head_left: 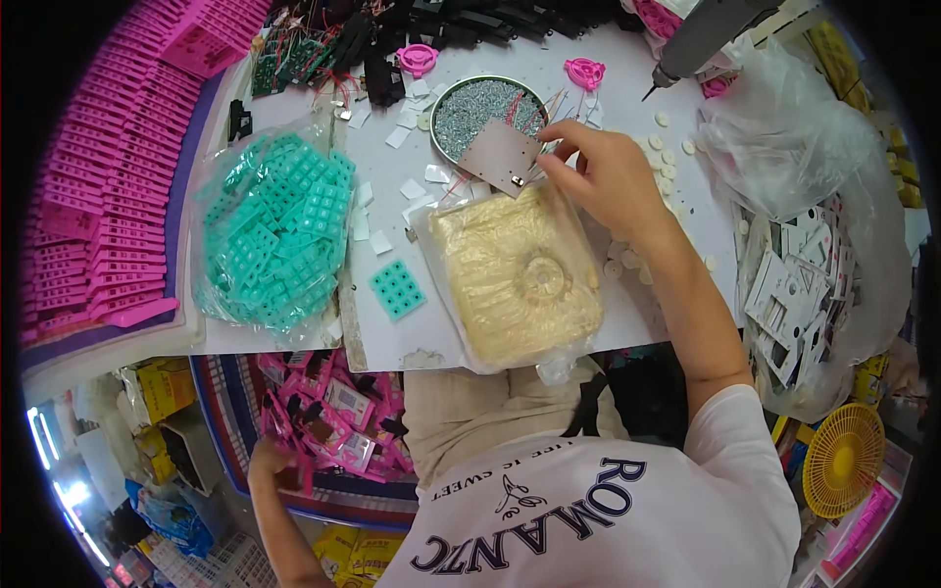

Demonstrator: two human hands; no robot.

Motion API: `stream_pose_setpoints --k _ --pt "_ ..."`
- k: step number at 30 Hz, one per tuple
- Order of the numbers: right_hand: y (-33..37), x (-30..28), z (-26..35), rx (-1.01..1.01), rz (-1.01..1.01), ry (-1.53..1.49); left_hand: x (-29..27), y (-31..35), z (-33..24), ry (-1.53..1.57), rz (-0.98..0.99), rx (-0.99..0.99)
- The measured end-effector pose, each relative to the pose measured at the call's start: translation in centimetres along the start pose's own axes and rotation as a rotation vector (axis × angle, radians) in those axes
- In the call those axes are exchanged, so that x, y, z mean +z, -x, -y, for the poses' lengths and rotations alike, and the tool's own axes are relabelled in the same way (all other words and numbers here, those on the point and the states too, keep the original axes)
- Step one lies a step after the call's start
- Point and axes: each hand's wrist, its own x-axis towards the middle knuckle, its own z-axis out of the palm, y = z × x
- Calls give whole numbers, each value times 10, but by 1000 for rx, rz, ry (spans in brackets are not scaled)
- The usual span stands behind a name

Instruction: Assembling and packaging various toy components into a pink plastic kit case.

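My right hand pinches the edge of a thin, greyish square circuit board between thumb and fingers. The board is tilted over the near rim of a round tin full of small screws, and thin wires show beside it. Just below lies a yellowish, plastic-wrapped pad with a round mark on it. Down at the left, my left hand is at the edge of a tub of pink plastic assemblies. A pink piece shows against its fingers, but blur hides whether they grip it.
A clear bag of teal keypads and a single keypad lie left. Pink cases stand stacked beyond. An electric screwdriver hangs at upper right. White plastic parts fill a bag at right.
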Motion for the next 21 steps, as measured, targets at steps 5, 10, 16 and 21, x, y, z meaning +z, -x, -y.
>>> stream_pose_setpoints --k 5,10,16,21 --pt "-5 3 1 -33 -77 180 -192 144 -318 547 -379 1064" --pt "-9 18 12 -51 -2 205 -245 84 -482 552 -1134 1210" --pt "11 16 3 -125 -134 -18 -258 60 -547 595 -840 1185" --pt "31 -51 -23 -11 275 -428 -280 108 -496 905 -672 1477"
